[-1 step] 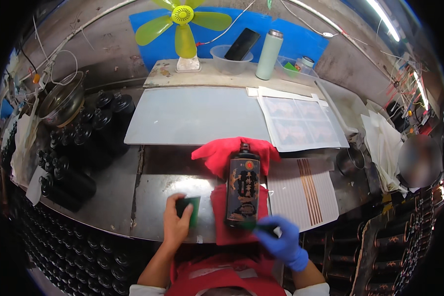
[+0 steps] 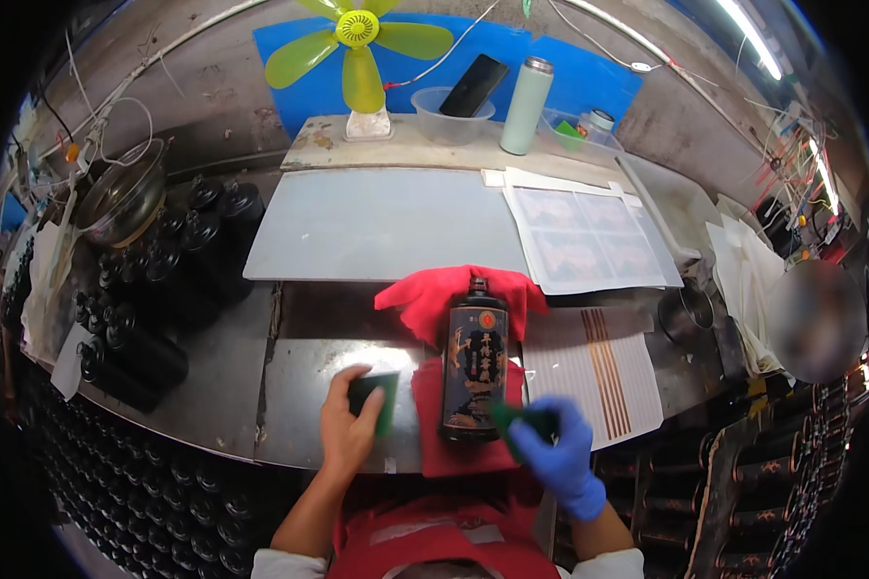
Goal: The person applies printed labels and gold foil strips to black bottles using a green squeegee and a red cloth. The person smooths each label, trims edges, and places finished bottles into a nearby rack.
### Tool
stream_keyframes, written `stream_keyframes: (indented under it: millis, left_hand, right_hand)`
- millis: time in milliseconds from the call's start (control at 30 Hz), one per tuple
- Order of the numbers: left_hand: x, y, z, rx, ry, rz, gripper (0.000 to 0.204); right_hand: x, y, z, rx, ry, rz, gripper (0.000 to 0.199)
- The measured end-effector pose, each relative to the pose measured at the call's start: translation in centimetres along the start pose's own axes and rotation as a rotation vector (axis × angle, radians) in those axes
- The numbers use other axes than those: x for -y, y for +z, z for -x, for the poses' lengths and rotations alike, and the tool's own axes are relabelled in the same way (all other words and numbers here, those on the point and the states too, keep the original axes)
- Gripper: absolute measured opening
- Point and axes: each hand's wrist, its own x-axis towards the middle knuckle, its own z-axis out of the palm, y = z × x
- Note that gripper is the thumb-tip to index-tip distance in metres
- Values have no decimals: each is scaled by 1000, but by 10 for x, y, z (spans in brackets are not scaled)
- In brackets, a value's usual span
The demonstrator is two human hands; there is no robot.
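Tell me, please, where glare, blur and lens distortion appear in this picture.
Head view: glare whitens the metal tabletop left of the dark bottle; head view: the green pad in the right hand looks blurred; head view: the tabletop's front edge bows, and the picture's corners go black.

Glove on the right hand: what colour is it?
The glove is blue; it shows best in the head view, the only one here.

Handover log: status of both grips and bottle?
Left grip: holding green pad. Gloved right grip: second green pad. Bottle lying on red cloth; second pad overlaps its edge.
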Motion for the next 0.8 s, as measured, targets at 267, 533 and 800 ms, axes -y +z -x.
stream_keyframes:
  millis: [267,533,800]
  left_hand:
    - [-53,91,-61,17,225,158,21]
    - [15,94,-58,12,-68,510,15]
    - [-54,76,-30,4,224,65,22]
  right_hand:
    - [-14,30,-85,-81,26,-198,30]
    - [-95,36,-77,-108,425,-897,30]
    - [-19,21,-65,-99,-37,-73,32]
